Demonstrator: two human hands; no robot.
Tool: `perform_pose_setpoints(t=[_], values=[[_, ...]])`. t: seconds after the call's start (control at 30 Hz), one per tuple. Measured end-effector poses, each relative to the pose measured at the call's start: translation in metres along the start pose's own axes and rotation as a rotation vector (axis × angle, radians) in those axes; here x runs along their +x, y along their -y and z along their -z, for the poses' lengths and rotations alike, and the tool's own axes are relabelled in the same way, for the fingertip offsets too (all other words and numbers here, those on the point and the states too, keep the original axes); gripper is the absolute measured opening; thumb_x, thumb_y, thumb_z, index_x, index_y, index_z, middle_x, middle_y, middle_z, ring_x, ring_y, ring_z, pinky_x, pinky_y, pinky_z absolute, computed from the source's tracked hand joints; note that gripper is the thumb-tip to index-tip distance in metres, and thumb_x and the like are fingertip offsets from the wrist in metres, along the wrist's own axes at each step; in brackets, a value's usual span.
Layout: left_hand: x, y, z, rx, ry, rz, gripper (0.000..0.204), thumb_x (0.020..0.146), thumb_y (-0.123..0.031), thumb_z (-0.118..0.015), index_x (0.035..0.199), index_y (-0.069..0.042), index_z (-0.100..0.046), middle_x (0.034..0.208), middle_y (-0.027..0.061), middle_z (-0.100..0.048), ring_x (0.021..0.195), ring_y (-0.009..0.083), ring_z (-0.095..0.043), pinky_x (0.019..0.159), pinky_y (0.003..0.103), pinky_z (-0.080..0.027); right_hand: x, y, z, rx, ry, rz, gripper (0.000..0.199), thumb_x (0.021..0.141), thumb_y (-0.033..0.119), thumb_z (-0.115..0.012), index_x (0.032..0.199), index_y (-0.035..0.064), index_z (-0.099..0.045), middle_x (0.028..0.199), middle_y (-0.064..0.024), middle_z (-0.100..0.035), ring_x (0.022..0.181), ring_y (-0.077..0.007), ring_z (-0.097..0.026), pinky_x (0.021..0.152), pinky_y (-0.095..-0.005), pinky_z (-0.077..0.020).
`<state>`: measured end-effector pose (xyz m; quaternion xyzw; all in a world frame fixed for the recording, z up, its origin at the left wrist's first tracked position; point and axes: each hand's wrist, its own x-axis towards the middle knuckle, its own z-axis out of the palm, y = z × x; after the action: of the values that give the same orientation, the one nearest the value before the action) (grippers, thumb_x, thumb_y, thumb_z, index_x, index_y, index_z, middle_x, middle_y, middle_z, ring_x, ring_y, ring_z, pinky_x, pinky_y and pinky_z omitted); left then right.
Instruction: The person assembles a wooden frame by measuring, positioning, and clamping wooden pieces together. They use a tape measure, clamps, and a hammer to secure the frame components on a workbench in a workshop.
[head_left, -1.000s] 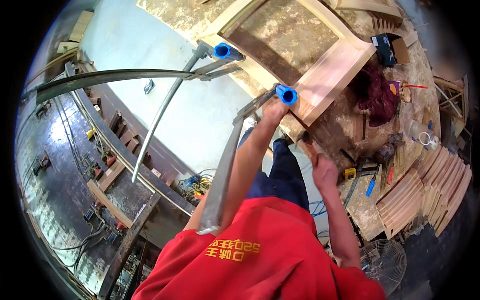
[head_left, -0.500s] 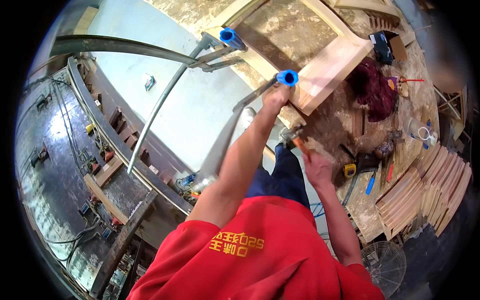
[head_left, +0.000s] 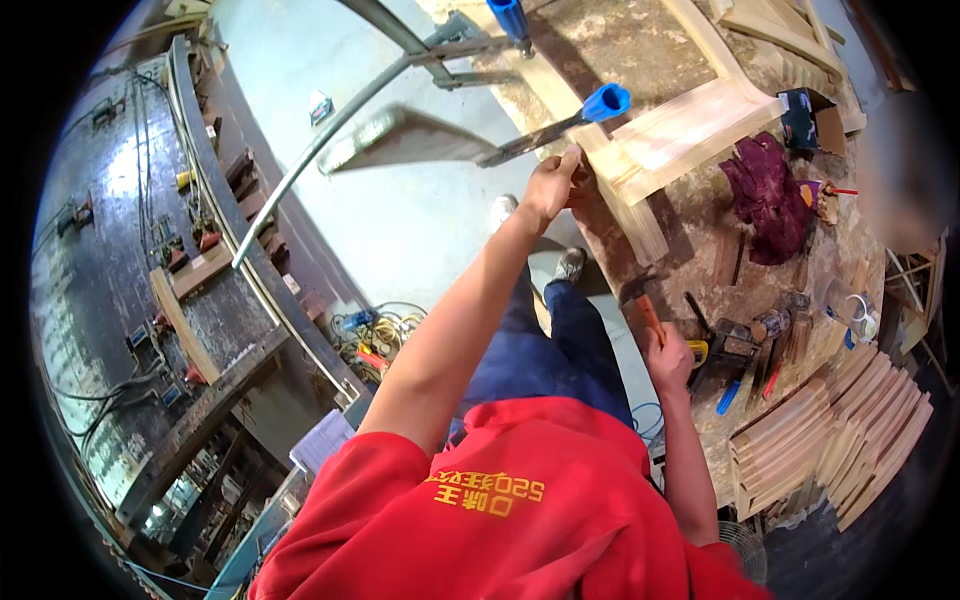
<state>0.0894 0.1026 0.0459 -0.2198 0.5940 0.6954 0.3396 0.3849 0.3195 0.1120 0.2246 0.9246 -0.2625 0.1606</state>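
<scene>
A pale wooden frame (head_left: 680, 140) lies on the worktable, with a blue-handled bar clamp (head_left: 606, 102) at its left side. A second clamp with a blue handle (head_left: 507, 18) sits farther off on the same side. My left hand (head_left: 550, 188) is at the frame's left edge, just below the nearer clamp. Its fingers are curled and partly hidden, so what lies between them does not show. My right hand (head_left: 670, 360) is closed around the orange handle of a hammer (head_left: 650, 318). The hammer's dark head points away from me, below the frame's near end.
On the table to the right are a dark red cloth (head_left: 770, 195), an open box (head_left: 810, 120), a yellow tape measure (head_left: 699, 352) and stacked curved wood strips (head_left: 830, 430). A curved metal rail (head_left: 320, 150) spans the left. Cables (head_left: 385, 335) lie on the floor.
My left hand has come off the nearer clamp's handle area to the frame edge below it. The clamp's long bar has swung up and away. My right hand keeps the hammer, slightly lower.
</scene>
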Motion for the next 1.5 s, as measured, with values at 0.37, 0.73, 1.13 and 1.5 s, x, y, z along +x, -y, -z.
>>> perform_pose_setpoints(t=[0.37, 0.73, 1.13, 1.5], values=[[-0.116, 0.001, -0.113, 0.184, -0.413, -0.262, 0.063, 0.095, -0.037, -0.068, 0.136, 0.01, -0.056, 0.136, 0.0283, -0.059, 0.123, 0.0393, -0.061, 0.103, 0.043, -0.048, 0.012, -0.035, 0.002, -0.063, 0.043, -0.178, 0.028, 0.092, 0.016, -0.065, 0.116, 0.0003, -0.061, 0.103, -0.0259, -0.068, 0.097, -0.0471, -0.064, 0.082, -0.0495, -0.0501], [-0.108, 0.001, -0.112, -0.012, -0.479, -0.211, 0.039, 0.09, -0.02, -0.078, 0.117, 0.008, -0.071, 0.101, 0.0158, -0.077, 0.089, 0.0157, -0.07, 0.082, 0.029, -0.053, -0.084, -0.15, -0.019, -0.281, -0.117, -0.593, 0.068, 0.08, 0.017, -0.074, 0.136, -0.0095, -0.046, 0.14, -0.0309, -0.049, 0.13, -0.0453, -0.049, 0.109, -0.0484, -0.0418], [-0.14, 0.021, -0.059, 0.395, -0.131, -0.167, 0.046, 0.103, -0.042, -0.056, 0.101, 0.0, -0.075, 0.078, 0.0167, -0.071, 0.074, 0.0176, -0.067, 0.072, 0.034, -0.053, -0.098, -0.193, 0.018, 0.424, 0.002, -0.415, 0.017, 0.082, 0.01, -0.063, 0.098, 0.0028, -0.06, 0.079, -0.0032, -0.053, 0.075, -0.0128, -0.051, 0.068, -0.0294, -0.044], [-0.201, 0.028, -0.122, 0.557, 0.273, -0.121, 0.053, 0.104, -0.05, -0.048, 0.119, -0.002, -0.066, 0.099, 0.0255, -0.07, 0.097, 0.0426, -0.067, 0.086, 0.047, -0.051, -0.066, 0.035, 0.194, 0.05, 0.518, 0.11, 0.02, 0.087, 0.01, -0.066, 0.083, 0.0039, -0.046, 0.069, -0.0043, -0.042, 0.064, -0.011, -0.043, 0.056, -0.0312, -0.0376]])
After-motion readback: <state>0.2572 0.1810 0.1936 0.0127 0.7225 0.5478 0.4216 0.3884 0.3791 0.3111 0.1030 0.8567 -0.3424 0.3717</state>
